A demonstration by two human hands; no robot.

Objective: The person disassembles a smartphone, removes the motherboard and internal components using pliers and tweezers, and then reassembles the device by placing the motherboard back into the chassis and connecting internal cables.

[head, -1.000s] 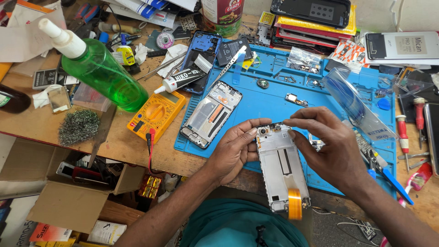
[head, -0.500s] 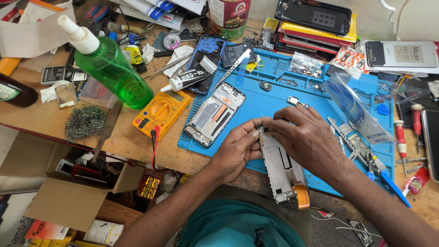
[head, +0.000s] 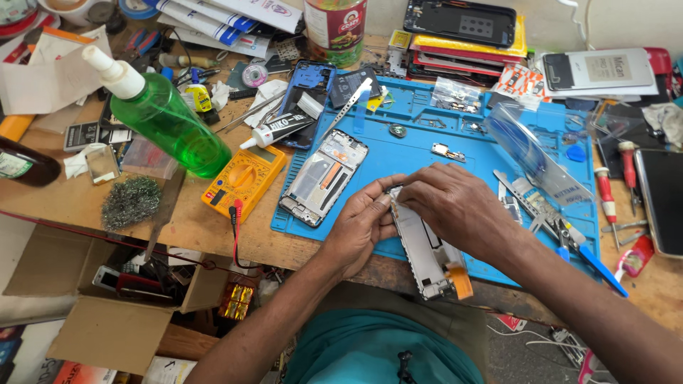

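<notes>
Now both hands close on the phone frame [head: 425,245], a bare grey chassis with an orange tab at its near end. The left hand [head: 361,226] pinches its upper left corner between thumb and fingertips, while the right hand [head: 459,206] lies over the top end, its grip shut on that edge. Against the picture of half a second ago the frame sits much the same, tilted with its far end under the fingers and its near end overhanging the tabletop's front edge; a full second ago it lay flatter and more face-up, with the right hand spread wider above it.

The frame rests at the near edge of the blue work mat [head: 427,135], close to the front edge of the tabletop [head: 185,224]. Open mat lies just beyond the hands toward the far edge, broken only by a small loose part [head: 448,152]. Just left of the left hand a second opened phone [head: 324,176] lies slantwise on the mat's left edge. Past it, off the mat, sit a yellow multimeter [head: 243,180] and a green spray bottle [head: 160,117]. To the right of the right wrist, tweezers and blue-handled tools [head: 562,231] crowd the mat's right side, beside a clear plastic sleeve [head: 533,149]. Red-handled screwdrivers [head: 617,178] lie near the right edge.
</notes>
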